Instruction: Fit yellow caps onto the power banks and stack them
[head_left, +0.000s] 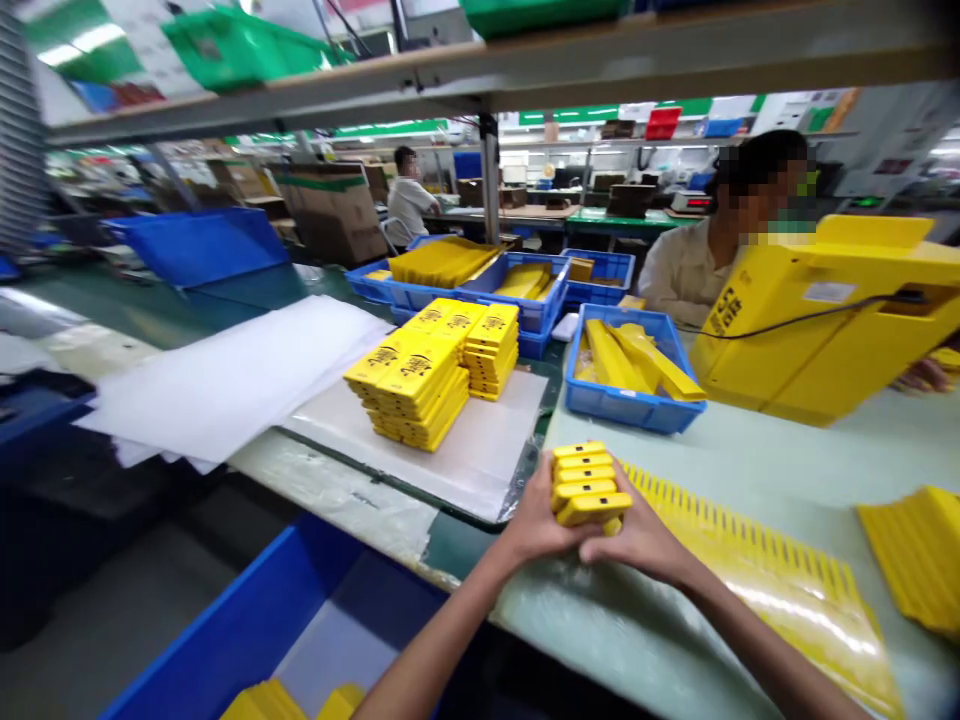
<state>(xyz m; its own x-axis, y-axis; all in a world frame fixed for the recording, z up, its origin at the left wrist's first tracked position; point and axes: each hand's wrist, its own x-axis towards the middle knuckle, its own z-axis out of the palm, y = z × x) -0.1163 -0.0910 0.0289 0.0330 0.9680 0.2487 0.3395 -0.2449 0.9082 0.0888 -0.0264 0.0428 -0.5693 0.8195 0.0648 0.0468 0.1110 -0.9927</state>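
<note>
Between my two hands is a short stack of yellow cases [589, 475], flat with rounded corners and a small dark slot in each end. My left hand [536, 515] is closed around the left side of the stack. From the right, my right hand [637, 530] grips the same stack, its thumb near the bottom case. Ahead and to the left, taller piles of similar yellow cases [416, 365] with black print stand on a pale sheet [510, 440]. Beside my right forearm lies a clear yellow plastic sheet [757, 550] with a row of slits.
A blue bin [637, 412] of yellow strips stands ahead on the right, with more blue bins [442, 292] behind. White sheets [240, 370] lie left. A large yellow machine [825, 330] sits before a co-worker [686, 265]. Below the table is a blue crate [225, 620]; a shelf [450, 82] crosses overhead.
</note>
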